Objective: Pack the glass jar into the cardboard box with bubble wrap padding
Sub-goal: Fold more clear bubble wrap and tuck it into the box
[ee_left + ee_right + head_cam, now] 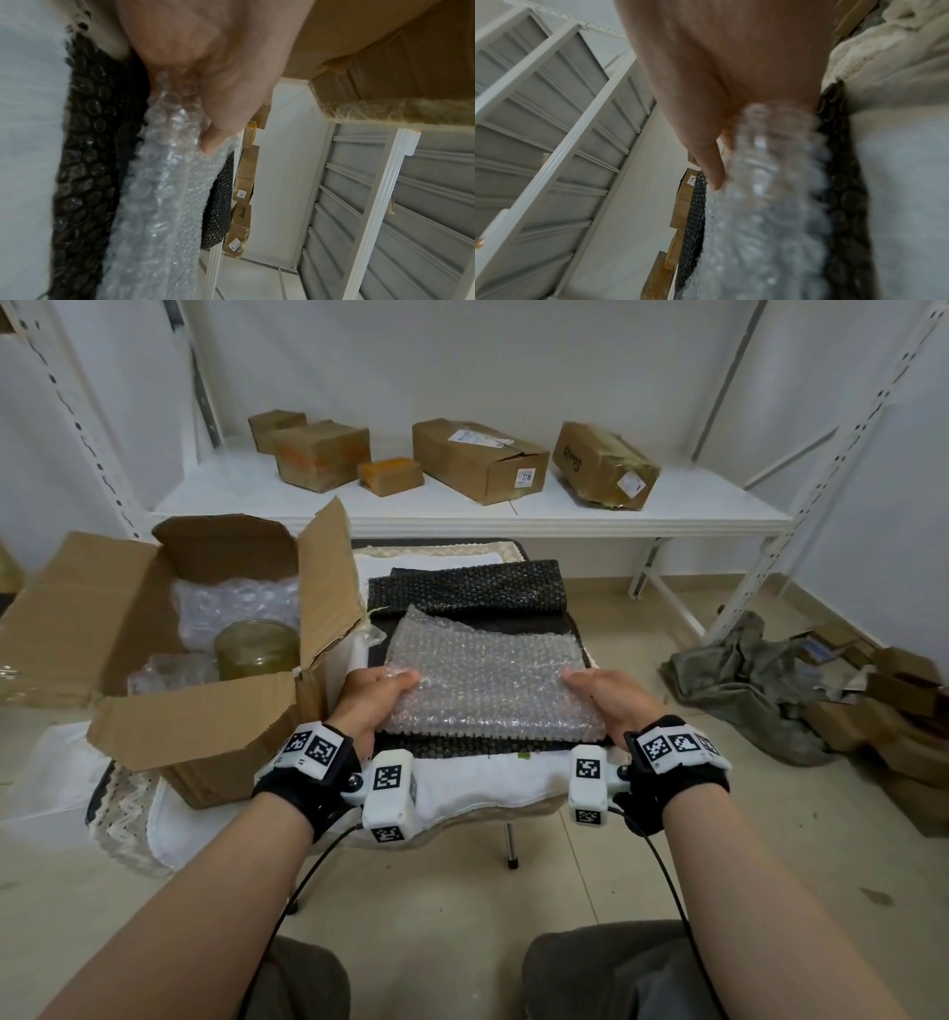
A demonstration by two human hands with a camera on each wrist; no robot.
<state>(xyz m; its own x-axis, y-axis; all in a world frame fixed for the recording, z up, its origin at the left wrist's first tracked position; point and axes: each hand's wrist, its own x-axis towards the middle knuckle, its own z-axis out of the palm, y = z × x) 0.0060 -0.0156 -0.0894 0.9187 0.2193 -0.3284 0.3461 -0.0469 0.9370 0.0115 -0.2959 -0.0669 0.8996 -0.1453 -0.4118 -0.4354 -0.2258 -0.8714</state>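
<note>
A clear bubble wrap sheet (488, 677) lies on black bubble wrap (464, 588) on a small table. My left hand (377, 693) pinches its left edge, thumb on top, fingers hidden beneath; the left wrist view shows the same left hand (218, 113) on the clear wrap (164, 192). My right hand (601, 693) grips the right edge, with its thumb (712, 172) over the clear wrap (762, 213). The open cardboard box (195, 737) stands at the left. Inside it stands the glass jar (257, 649) with clear wrap (231, 603) behind it.
A white cloth (462, 783) covers the table under the wraps. A white shelf (462, 505) behind it carries several cardboard boxes (477, 459). Crumpled cloth (750, 680) and flat boxes lie on the floor at the right. The box's right flap (328, 588) stands up beside the wrap.
</note>
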